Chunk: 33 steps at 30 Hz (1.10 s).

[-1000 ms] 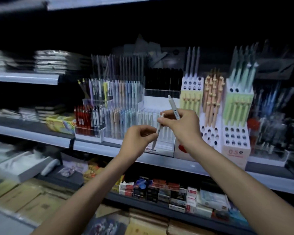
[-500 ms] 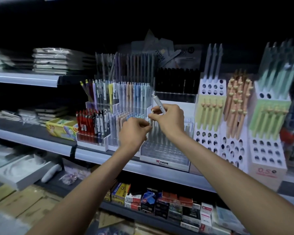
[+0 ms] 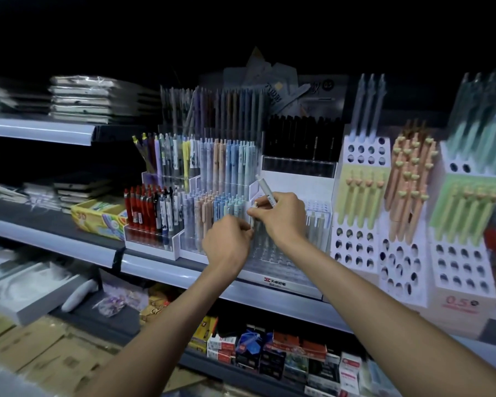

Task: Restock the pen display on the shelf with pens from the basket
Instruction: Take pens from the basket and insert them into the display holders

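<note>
Right hand (image 3: pixel 281 216) grips white pen (image 3: pixel 265 190) — juts above knuckles; left hand (image 3: pixel 226 242) just beside, grasp unclear

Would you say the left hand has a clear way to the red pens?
Probably yes: the left hand is just right of the red pens, nothing in front blocks them, though it seems to pinch a white pen.

Left forearm (image 3: pixel 169 325) and right forearm (image 3: pixel 384 313): bare along the whole visible length, slim, tapering toward narrow wrists. Left hand (image 3: pixel 226 245) and right hand (image 3: pixel 284 216): bare likewise, knuckles and tendons softly outlined in the dim light.
</note>
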### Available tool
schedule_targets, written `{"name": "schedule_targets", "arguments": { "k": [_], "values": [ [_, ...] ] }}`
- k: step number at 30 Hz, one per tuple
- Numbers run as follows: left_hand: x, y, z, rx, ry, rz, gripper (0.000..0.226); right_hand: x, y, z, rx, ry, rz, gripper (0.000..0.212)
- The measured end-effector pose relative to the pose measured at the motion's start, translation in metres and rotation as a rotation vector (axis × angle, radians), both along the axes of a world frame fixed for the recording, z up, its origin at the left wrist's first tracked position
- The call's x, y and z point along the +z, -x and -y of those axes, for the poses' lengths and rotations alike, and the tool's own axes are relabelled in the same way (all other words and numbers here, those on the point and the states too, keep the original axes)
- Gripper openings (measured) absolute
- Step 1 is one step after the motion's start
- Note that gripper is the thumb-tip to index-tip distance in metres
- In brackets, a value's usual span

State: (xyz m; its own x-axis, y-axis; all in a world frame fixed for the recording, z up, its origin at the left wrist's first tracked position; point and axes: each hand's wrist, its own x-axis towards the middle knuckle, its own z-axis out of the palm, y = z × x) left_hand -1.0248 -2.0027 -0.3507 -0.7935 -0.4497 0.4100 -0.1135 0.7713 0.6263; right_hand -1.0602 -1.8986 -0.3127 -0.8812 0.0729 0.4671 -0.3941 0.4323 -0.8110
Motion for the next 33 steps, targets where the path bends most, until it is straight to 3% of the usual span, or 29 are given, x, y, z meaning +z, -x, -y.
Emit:
{"name": "schedule_targets", "arguments": {
  "k": [8,26,33],
  "values": [
    [-0.015,-0.001,-0.008,0.067,-0.01,-0.037,0.024,-0.001,-0.005,0.005,-0.052,-0.049,0.007,0.019],
    [-0.012,-0.005,-0.011,0.073,-0.066,0.016,0.019,-0.003,-0.008,0.006,-0.009,-0.1,0.005,0.021],
    [-0.005,-0.021,-0.006,0.047,-0.078,-0.032,0.022,0.009,-0.023,-0.014,-0.012,-0.006,0.095,0.021]
  ]
}}
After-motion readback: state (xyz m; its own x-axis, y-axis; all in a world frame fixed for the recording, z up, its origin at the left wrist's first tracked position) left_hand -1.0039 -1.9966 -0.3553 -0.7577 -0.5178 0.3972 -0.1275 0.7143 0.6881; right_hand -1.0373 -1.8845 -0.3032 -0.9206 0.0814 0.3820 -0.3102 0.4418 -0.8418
